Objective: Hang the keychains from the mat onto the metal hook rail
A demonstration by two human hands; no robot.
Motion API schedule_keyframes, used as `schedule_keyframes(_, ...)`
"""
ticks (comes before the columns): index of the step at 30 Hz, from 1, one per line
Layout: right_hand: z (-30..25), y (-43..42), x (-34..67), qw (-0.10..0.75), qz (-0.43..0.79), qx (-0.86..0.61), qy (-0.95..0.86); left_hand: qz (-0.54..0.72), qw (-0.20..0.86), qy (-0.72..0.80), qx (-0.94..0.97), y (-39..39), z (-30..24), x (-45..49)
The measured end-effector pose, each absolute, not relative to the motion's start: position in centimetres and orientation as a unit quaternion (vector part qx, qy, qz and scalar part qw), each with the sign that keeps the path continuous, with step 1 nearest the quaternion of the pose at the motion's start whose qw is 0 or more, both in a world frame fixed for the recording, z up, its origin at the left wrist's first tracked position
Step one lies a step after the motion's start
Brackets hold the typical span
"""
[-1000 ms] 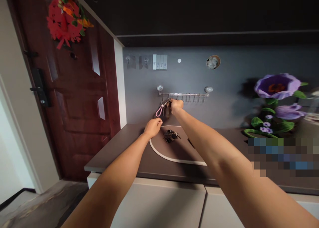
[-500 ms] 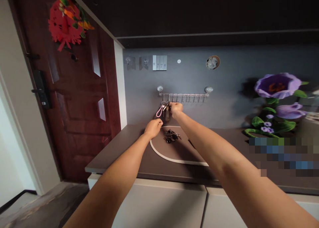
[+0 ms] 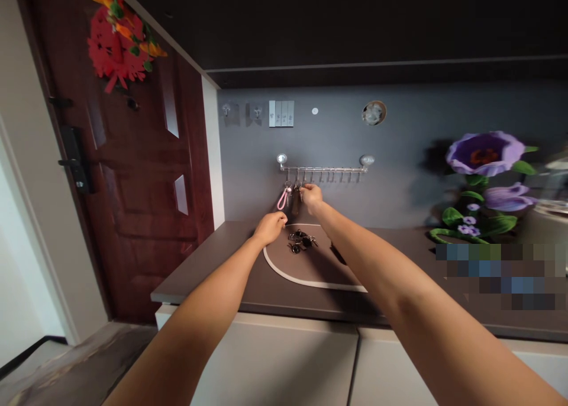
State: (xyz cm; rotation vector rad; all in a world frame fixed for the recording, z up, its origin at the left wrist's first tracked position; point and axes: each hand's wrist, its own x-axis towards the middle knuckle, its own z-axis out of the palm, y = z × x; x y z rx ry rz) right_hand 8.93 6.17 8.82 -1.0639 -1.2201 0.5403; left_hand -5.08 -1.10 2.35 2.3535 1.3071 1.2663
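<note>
On the grey wall, a clear hook rail (image 3: 323, 170) carries a pink loop key fob (image 3: 283, 199) at its left end. Beside the fob hangs a bunch of keys (image 3: 296, 197) with a dark brown piece. My right hand (image 3: 311, 197) is closed in a pinch at the right side of these keys, just under the rail. Lower and to the left, my left hand (image 3: 270, 227) has its fingers closed; whether anything is in them is hidden. More dark keys (image 3: 302, 240) lie in a pile on the brown mat (image 3: 288, 270) beneath both hands.
Purple artificial flowers (image 3: 486, 154) stand on the counter (image 3: 213, 258) to the right, near a blurred-out patch. A dark red door (image 3: 146, 216) is at the left. A dark cabinet (image 3: 355, 27) overhangs the counter. Small hooks (image 3: 256, 112) and switches (image 3: 281, 114) are on the wall.
The view has shifted slightly. My right hand sits a little lower beside the hanging keys, and the brown piece shows less blur. My left hand stays about where it was.
</note>
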Motion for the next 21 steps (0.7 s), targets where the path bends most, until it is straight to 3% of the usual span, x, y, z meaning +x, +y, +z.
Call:
schedule_keyframes(3, 9.6, 3.9, 8.8, 0.633, 0.276, -0.514, -0.509, 0.431, 0.113, 0.425, 0.788, -1.1, 2.2, -5.1)
schedule_keyframes(12, 10.4, -0.4, 8.7, 0.630, 0.344, -0.453, -0.529, 0.440, 0.240, 0.399, 0.768, -0.5, 1.9, -5.1)
schedule_keyframes(21, 5.5, -2.8, 9.9, 0.592, 0.417, -0.376, -0.578, 0.395, 0.294, 0.376, 0.785, -1.4, 2.4, -5.2)
